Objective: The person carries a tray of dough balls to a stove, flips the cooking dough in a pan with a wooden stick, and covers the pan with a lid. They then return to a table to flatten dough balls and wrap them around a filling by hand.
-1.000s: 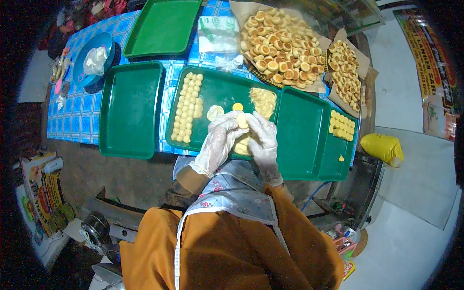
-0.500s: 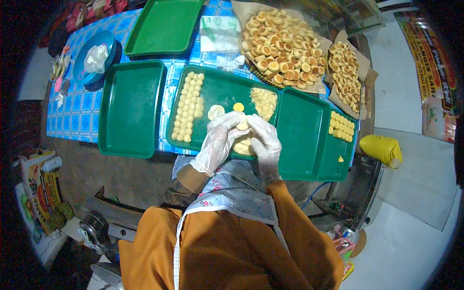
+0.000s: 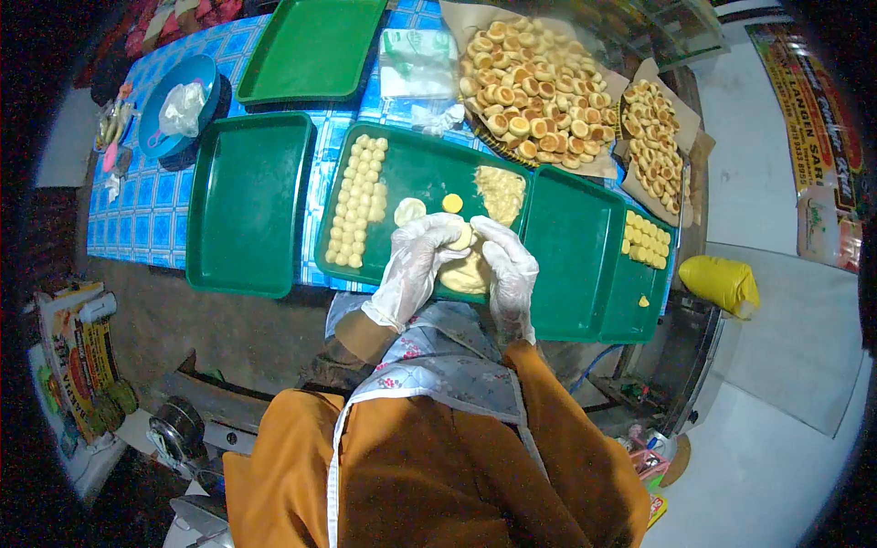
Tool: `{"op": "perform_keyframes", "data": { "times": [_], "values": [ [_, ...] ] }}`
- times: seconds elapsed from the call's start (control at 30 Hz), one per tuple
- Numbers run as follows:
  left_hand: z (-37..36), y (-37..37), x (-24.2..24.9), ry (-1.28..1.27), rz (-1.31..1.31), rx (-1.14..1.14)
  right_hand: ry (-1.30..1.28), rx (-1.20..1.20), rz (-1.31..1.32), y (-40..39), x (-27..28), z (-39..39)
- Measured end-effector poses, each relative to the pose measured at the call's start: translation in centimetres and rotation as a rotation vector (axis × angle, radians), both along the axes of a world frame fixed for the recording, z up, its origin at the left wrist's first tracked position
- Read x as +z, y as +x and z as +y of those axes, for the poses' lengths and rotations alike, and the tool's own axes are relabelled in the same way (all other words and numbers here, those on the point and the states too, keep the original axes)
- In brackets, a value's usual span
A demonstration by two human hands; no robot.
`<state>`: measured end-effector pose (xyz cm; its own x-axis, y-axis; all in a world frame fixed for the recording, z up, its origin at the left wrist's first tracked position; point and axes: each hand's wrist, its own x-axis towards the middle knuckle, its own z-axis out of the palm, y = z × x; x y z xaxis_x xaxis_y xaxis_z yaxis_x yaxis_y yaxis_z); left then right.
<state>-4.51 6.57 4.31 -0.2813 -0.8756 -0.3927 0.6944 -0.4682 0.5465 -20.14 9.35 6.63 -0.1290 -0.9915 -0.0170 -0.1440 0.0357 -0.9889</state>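
Both my hands wear clear plastic gloves and meet over the middle green tray. My left hand and my right hand pinch a small pale dough piece between their fingertips. Under them lies a larger lump of dough. On the same tray are rows of shaped dough balls, a flattened dough disc, a small yellow filling ball and a heap of dough bits.
An empty green tray lies at the left, another behind it. A green tray at the right and one beyond hold yellow filling balls. Baked pastries sit on paper at the back. A blue bowl stands far left.
My hands stay over the middle tray. The right hand has shifted slightly right and down, and the fingers keep working the small dough piece.
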Motion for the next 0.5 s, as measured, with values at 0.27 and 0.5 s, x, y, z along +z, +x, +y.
{"op": "perform_keyframes", "data": {
  "times": [0.27, 0.5],
  "values": [
    [0.0, 0.0, -1.8, -0.321, -0.347, 0.054, -0.05, -0.026, 0.223, 0.7, 0.0, -0.6],
    [-0.3, 0.4, 0.4, -0.011, -0.078, -0.028, -0.028, -0.012, 0.148, 1.1, 0.2, -1.0]
  ]
}}
